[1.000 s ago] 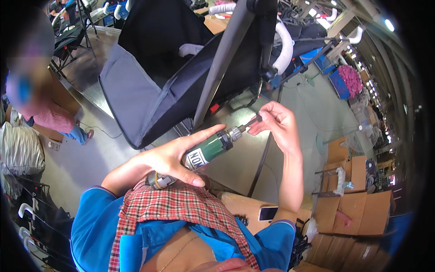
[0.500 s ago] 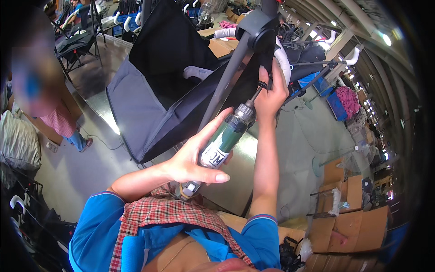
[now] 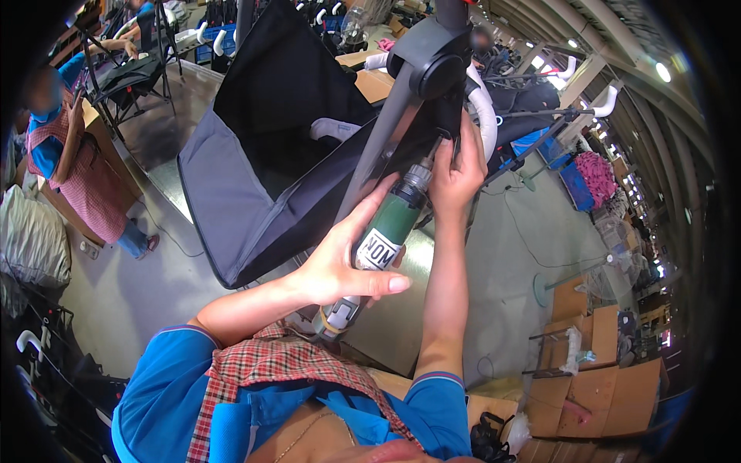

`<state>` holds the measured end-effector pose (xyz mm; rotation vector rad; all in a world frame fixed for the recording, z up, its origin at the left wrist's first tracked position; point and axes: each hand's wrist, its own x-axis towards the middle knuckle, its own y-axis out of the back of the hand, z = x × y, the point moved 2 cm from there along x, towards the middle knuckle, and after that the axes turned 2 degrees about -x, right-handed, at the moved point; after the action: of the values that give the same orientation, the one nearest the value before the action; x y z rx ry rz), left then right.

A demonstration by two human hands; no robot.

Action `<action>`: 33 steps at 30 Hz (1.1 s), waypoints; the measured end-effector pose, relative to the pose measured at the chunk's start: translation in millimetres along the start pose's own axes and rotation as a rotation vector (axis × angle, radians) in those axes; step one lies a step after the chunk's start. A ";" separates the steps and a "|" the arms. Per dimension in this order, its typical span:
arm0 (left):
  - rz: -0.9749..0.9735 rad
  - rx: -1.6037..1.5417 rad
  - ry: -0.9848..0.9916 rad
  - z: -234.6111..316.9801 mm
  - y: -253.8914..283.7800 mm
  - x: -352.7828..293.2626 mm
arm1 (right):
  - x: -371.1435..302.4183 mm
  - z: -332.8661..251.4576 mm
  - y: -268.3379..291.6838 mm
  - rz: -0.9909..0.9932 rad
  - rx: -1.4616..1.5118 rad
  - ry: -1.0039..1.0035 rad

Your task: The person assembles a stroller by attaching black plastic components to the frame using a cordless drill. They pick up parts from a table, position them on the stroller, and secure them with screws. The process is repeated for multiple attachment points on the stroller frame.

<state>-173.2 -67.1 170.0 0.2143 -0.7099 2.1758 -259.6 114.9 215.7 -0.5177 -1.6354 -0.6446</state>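
Note:
My left hand (image 3: 340,266) is wrapped round a green electric screwdriver (image 3: 394,220), its body slanting up and to the right. The screwdriver's tip points at the black fabric and frame of a stroller (image 3: 262,170), just under a round black joint (image 3: 431,65). Beside the tip is my right hand (image 3: 457,177), thumb and fingers closed along the edge of the frame part. What lies between those fingers is mostly hidden. Black and grey fabric of the stroller hangs from its grey tube (image 3: 378,154).
At left stands a person in a checked apron (image 3: 85,185), near a white sack (image 3: 31,239). Other strollers with white handles (image 3: 606,102) stand behind. Cardboard boxes (image 3: 602,397) are at lower right, and a blue crate with pink material (image 3: 590,177) is farther off.
The screwdriver and my left hand have moved slightly right and up against the frame. The small black piece seen at the tip is now hidden. My right hand has shifted a little.

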 end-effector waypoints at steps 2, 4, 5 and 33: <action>-0.001 0.013 -0.008 0.6 0.8 0.8 | 0.5 -1.4 0.9 -0.014 -0.002 -0.014; 0.000 0.021 -0.007 0.6 0.7 2.1 | 0.4 -1.7 2.6 -0.030 -0.003 -0.026; 0.002 0.024 -0.002 0.5 0.2 2.8 | 0.3 -1.5 4.0 -0.039 -0.002 -0.032; -0.134 -0.476 0.026 -20.9 -2.7 14.8 | 12.1 -0.9 15.2 -0.048 0.154 -0.130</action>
<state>-179.0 -44.3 159.4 -0.0149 -1.1378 1.8195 -250.8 125.4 229.6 -0.4166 -1.8086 -0.5240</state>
